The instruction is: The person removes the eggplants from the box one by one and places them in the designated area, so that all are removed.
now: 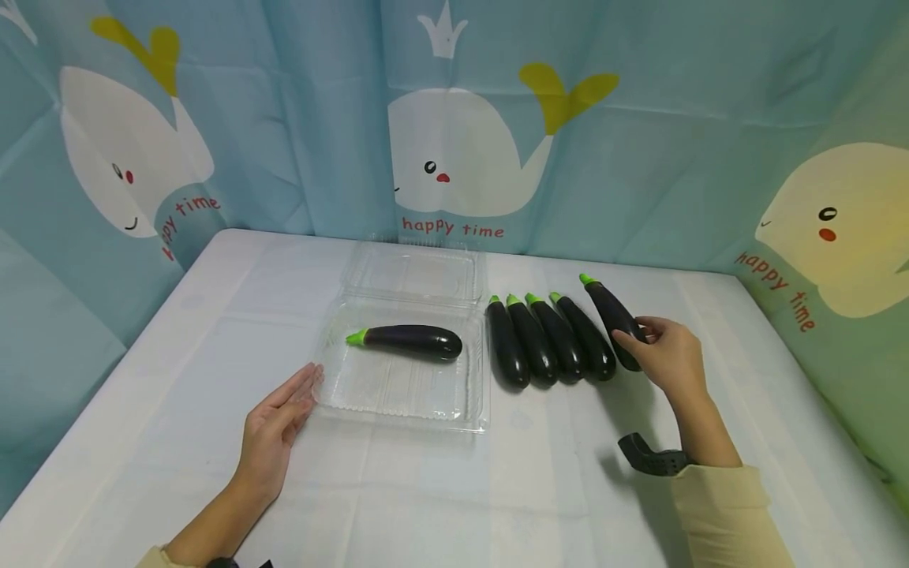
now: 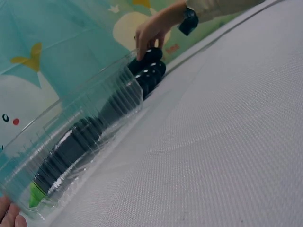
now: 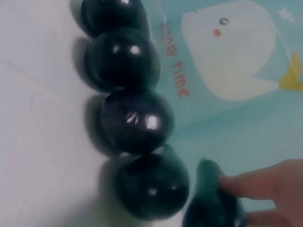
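My right hand pinches a dark purple eggplant between thumb and fingers, its green stem pointing away from me. In the right wrist view the gripped eggplant shows beside the rounded ends of the others. Several eggplants lie side by side in a row just left of it. My left hand touches the left edge of a clear plastic clamshell box with straight fingers. Inside the box one eggplant lies crosswise, stem to the left. The box's lid is folded back, away from me.
A white cloth covers the table. Behind it hangs a blue curtain printed with whales. Black wrist devices are strapped to both arms, such as the wrist camera mount by the right sleeve.
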{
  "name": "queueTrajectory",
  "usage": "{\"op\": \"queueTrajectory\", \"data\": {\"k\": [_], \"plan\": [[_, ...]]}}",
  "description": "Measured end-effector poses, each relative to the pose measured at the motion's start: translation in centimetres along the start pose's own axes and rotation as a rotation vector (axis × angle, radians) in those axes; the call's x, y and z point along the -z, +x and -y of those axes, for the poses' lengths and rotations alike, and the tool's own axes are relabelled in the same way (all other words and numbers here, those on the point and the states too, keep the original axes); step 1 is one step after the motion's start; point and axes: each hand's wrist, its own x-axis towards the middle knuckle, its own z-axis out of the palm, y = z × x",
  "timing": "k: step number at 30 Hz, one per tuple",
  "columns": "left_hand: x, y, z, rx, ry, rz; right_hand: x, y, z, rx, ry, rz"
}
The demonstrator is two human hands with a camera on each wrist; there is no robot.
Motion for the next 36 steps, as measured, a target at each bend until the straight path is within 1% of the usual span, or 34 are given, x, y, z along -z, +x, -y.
{"op": "queueTrajectory", "data": {"k": [11,15,20,27,36], "plan": [[-0.1,0.0,-0.1,0.002,0.0,0.0,-0.7,0.5,-1.2,-0.042,-0.026,0.03],[-0.1,0.1,-0.1,0.004,-0.005,-0.001,-0.9,0.6,-1.5,-0.062,-0.019,0.051],[-0.1,0.0,-0.1,0.0,-0.007,-0.001,-1.2,0.5,-2.0,-0.068,-0.008,0.072],[0.0,0.0,0.0,0.001,-0.016,0.002,-1.4,0.4,-2.0,-0.05,-0.013,0.072],[0.1,0.0,0.0,0.001,-0.014,0.004,-1.7,0.4,-2.1,-0.077,-0.007,0.082]]}}
